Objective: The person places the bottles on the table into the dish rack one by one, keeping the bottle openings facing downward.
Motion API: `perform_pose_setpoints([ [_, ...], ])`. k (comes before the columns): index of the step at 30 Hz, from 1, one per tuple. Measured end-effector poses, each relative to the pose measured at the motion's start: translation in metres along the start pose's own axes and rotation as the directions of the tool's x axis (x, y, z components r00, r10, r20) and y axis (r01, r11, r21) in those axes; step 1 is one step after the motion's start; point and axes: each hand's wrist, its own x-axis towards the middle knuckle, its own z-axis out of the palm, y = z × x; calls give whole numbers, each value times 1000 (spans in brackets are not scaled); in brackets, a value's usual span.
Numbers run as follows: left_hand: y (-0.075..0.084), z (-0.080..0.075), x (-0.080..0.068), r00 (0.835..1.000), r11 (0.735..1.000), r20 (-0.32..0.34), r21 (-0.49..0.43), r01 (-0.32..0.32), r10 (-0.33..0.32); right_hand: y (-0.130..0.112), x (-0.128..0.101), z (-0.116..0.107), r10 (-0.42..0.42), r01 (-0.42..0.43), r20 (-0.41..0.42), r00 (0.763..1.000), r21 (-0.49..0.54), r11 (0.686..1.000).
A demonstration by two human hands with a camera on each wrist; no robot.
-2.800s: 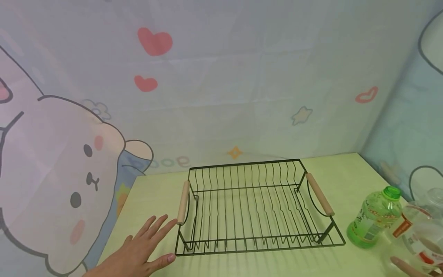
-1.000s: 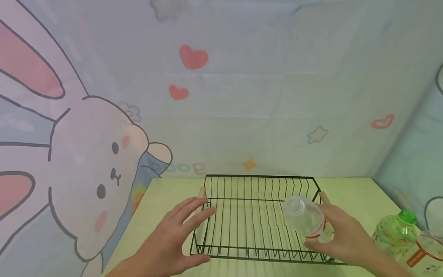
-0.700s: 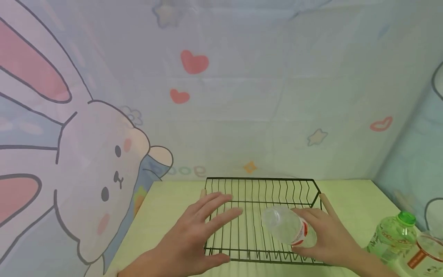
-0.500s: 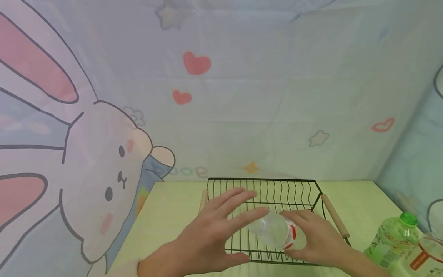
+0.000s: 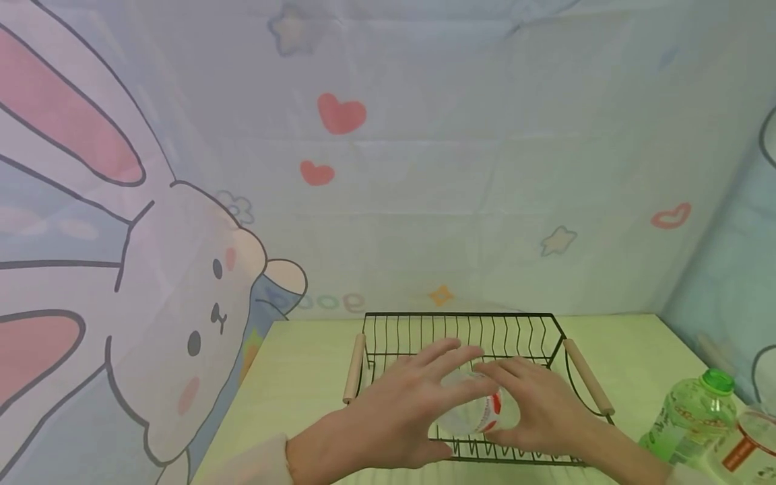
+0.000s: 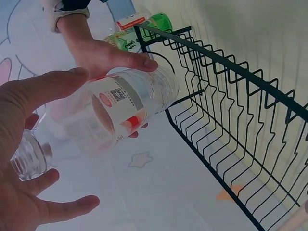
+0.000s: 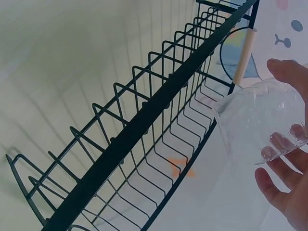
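Note:
A clear plastic bottle (image 6: 120, 103) with a red-and-white label is held on its side over the black wire dish rack (image 5: 457, 314). My right hand (image 5: 542, 407) grips it near the base, the thumb on one side and fingers on the other. In the right wrist view the fingers of my right hand (image 7: 291, 178) show past the bottle's clear base (image 7: 262, 120). My left hand (image 5: 400, 407) reaches across the neck end, thumb and fingers spread wide. In the left wrist view the bottle's neck lies between the thumb and fingers of my left hand (image 6: 24, 144).
The rack has wooden handles, left (image 5: 356, 367) and right (image 5: 588, 377). A green bottle (image 5: 688, 417) and a clear container with a red-brown label (image 5: 742, 448) stand right of it on the pale green table (image 5: 303, 350). Printed cloth (image 5: 424, 168) hangs behind.
My right hand has brought the clear bottle from the right to over the rack and moved it leftward. My left hand has moved right from the rack's left handle to the bottle's neck.

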Motion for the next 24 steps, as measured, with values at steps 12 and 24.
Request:
perform_pose_setpoints([
  [12, -3, 12, -5, 1000, 998, 29, -67, 4, -2, -3, 1, 0, 2, 0, 66, 998, -29, 1000],
  [24, -7, 12, -11, 998, 994, -22, -97, 50, -52, -5, 4, -4, 121, -123, 45, 992, 46, 991],
])
